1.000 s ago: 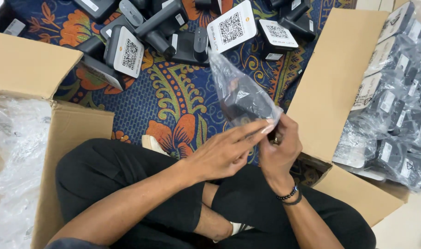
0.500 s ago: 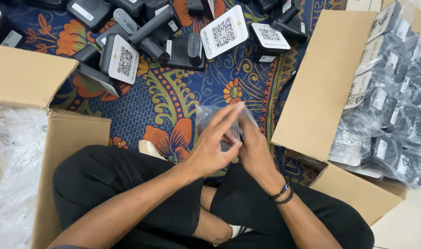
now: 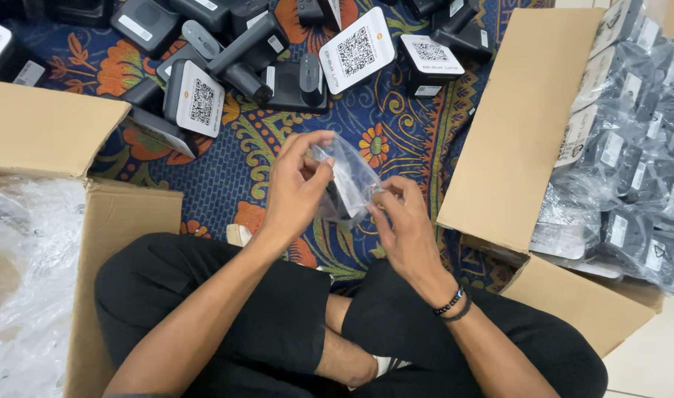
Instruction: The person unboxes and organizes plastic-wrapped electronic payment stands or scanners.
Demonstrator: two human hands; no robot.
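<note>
Both hands clamp one clear plastic pouch [image 3: 349, 183] with a dark device inside, centre, above the lap: left hand [image 3: 296, 188] at top, right hand [image 3: 403, 225] at lower edge. Two open cardboard boxes: left box [image 3: 71, 147], right box [image 3: 529, 125] full of bagged units. Three white-faced code stands [image 3: 202, 99] far on patterned cloth [image 3: 204, 180].

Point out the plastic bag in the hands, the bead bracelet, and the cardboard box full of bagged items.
plastic bag [image 3: 349, 184], head view, on its crumpled clear middle.
bead bracelet [image 3: 450, 303], head view, on the dark beads at the right wrist.
cardboard box [image 3: 521, 125], head view, on its open flap.
</note>
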